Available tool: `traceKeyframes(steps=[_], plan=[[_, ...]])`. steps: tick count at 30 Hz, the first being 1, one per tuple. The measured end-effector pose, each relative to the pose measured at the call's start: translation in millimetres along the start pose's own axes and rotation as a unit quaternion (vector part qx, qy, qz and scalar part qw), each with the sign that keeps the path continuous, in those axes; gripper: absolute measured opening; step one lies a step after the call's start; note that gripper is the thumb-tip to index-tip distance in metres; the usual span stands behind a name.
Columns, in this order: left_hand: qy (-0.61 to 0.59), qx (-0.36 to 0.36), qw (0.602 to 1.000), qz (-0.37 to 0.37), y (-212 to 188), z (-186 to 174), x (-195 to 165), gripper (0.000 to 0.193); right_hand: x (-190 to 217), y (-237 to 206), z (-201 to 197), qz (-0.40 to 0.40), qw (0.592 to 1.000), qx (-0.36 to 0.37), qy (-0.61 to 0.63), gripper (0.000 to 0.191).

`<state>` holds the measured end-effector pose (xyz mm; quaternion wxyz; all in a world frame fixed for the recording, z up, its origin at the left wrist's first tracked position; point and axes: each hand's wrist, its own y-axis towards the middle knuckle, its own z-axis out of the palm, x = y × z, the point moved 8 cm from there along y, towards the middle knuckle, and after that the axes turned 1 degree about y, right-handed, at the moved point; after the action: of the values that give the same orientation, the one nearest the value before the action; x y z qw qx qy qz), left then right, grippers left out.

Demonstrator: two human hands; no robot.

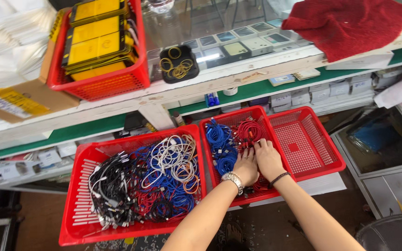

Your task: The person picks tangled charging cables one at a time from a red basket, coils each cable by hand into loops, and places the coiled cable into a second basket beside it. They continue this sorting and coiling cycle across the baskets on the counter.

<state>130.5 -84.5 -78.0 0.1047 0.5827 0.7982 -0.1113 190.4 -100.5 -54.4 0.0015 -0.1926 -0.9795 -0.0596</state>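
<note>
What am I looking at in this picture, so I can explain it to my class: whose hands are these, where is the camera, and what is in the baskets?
There is no machine here. The single picture comes from a camera worn on a person's head, looking down at their own two bare arms.

The left hand, with a silver wristwatch, and the right hand, with a dark wristband, both rest in the middle red basket, on coiled blue cables and red cables. Whether either hand grips a cable cannot be told.

To the left, a big red basket holds a tangle of black, white, blue and red cables. To the right is an empty-looking red basket.

On the shelf above sit a basket of yellow packets, a black tray of rubber bands and a red cloth.
</note>
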Motion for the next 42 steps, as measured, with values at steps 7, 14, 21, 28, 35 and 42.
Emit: traceKeyframes(steps=[7,14,21,28,35,42], plan=[[-0.228,-0.277,0.932,-0.062,-76,-123,74,0.015,-14,16,-41,0.045,0.987,-0.058,0.141,0.024],[-0.096,-0.393,0.799,-0.446,-214,-131,241,0.042,100,53,-90,-0.028,0.912,-0.01,0.409,0.024],[-0.635,-0.248,0.682,-0.265,-212,-133,249,0.03,224,69,-69,-0.044,0.884,0.16,0.436,0.033],[-0.685,-0.15,0.696,-0.155,-241,-217,211,0.031,263,95,-84,0.137,0.385,0.226,0.885,0.04],[-0.643,-0.325,0.621,-0.311,-292,-203,295,0.031,166,127,-123,0.127,0.764,0.129,0.62,0.04],[-0.658,-0.404,0.534,-0.344,-337,-126,369,0.027,64,110,-181,0.101,0.836,-0.061,0.537,0.031]])
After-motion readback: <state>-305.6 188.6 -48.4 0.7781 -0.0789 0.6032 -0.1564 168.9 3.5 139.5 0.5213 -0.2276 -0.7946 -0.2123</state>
